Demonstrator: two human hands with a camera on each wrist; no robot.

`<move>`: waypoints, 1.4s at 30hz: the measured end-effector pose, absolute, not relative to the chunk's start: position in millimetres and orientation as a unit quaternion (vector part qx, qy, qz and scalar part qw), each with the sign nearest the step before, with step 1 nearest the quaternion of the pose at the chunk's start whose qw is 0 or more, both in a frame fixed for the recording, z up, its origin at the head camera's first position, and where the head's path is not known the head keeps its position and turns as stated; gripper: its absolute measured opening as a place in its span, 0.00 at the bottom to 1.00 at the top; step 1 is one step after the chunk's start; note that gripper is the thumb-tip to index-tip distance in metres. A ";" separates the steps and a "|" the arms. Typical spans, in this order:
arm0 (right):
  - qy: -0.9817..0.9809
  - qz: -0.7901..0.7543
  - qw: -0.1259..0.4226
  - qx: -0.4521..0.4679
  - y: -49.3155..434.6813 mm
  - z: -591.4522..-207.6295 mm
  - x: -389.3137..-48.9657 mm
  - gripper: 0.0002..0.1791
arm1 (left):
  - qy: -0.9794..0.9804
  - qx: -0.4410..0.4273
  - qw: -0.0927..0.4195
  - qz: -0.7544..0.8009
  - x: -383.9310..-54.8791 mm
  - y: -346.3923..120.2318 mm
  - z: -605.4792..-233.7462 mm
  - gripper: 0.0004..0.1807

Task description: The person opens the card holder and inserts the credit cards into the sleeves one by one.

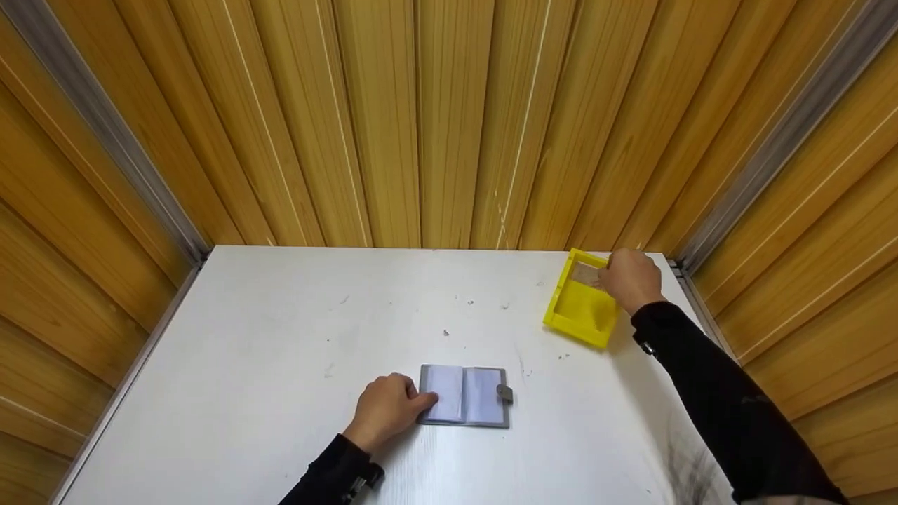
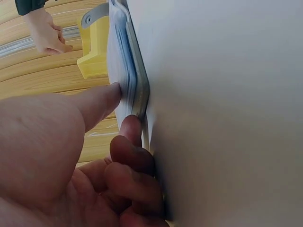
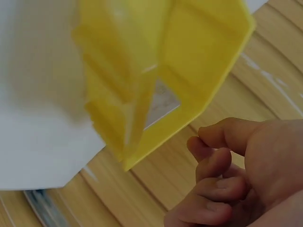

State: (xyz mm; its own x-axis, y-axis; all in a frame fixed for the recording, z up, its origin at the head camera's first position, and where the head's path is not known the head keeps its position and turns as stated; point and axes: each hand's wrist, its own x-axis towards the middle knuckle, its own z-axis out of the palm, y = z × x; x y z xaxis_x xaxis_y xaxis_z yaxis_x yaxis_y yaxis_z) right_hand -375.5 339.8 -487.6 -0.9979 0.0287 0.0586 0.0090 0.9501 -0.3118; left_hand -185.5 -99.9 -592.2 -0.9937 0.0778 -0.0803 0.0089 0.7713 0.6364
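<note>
The left hand (image 1: 386, 407) pinches the left edge of the open booklet (image 1: 484, 396), the best hold; it looks light, floppy, slick-paged. Farther off, the right hand (image 1: 633, 279), fingertips together, seemingly holding nothing, is beside the yellow bin (image 1: 582, 312) with 1 card (image 1: 585, 273) inside.

Right hand (image 3: 260, 165) here, fingers curled, thumb meeting a fingertip, just beside the yellow bin (image 3: 194, 42)! Pale card (image 3: 162, 105) inside, white table (image 3: 38, 151) left, wood panels (image 3: 151, 184) beyond.

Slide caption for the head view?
Left hand holds an open booklet; curled right hand is at a yellow bin.
</note>
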 end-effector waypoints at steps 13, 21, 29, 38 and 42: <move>-0.993 0.099 0.070 -0.012 357.6 -509.1 -392.0 0.12 | 0.938 0.019 0.046 0.342 -183.3 -98.1 -592.6 0.25; -0.994 0.073 0.083 -0.008 356.8 -522.5 -398.0 0.13 | 0.938 0.017 0.044 0.344 -181.9 -96.7 -591.4 0.25; -0.994 0.071 0.077 -0.017 363.5 -530.2 -402.9 0.15 | 0.936 0.018 0.047 0.348 -181.0 -95.1 -590.9 0.25; -0.996 0.069 0.045 -0.036 366.5 -528.7 -402.0 0.19 | 0.934 0.016 0.055 0.352 -182.1 -93.4 -594.1 0.25; -0.996 0.075 0.030 -0.043 366.8 -530.7 -401.2 0.21 | 0.936 0.014 0.058 0.348 -181.8 -93.6 -594.9 0.26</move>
State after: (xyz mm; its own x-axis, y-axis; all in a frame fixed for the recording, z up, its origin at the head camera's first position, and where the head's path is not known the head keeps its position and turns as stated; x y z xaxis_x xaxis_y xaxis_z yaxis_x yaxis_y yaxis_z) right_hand -401.2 366.8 -530.7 -0.9946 0.0893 0.0530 0.0804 0.9850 -0.1527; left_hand -181.8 -93.6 -594.9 -0.9928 0.0667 -0.0992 -0.0143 0.7574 0.6528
